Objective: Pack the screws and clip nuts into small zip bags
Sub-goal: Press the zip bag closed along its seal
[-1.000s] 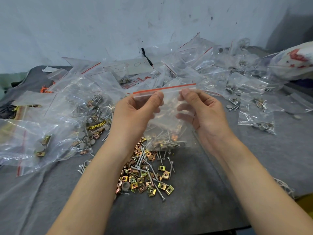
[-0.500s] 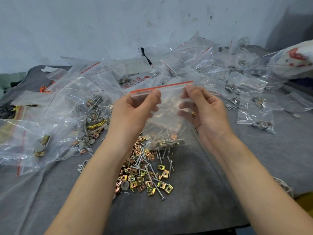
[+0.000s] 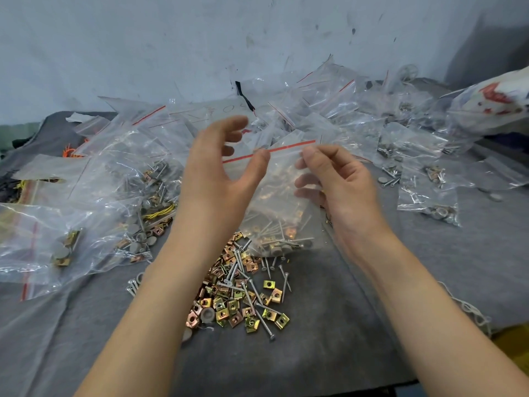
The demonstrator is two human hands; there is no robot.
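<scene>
Head view: below the fingers [image 3: 310, 153], loose screws [image 3: 259, 312] and clip nuts [image 3: 282, 322] litter grey felt [image 3: 329, 325]; the right hand [image 3: 340, 187] pinches the top of the zip bag [image 3: 280, 202], filled bags [image 3: 337, 110] heaped beyond against a scuffed wall [image 3: 171, 38]. The left hand [image 3: 217, 173], pinching earlier, now splays open.

Red-striped clear zip bag [image 3: 279, 184], gold clip nuts [image 3: 229, 305], grey cloth [image 3: 329, 333].

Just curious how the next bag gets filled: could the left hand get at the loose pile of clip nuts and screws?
Probably yes. The left hand looks open, and the pile lies uncovered close below it; the zip bag pinched by the right hand overhangs only its far edge.
</scene>
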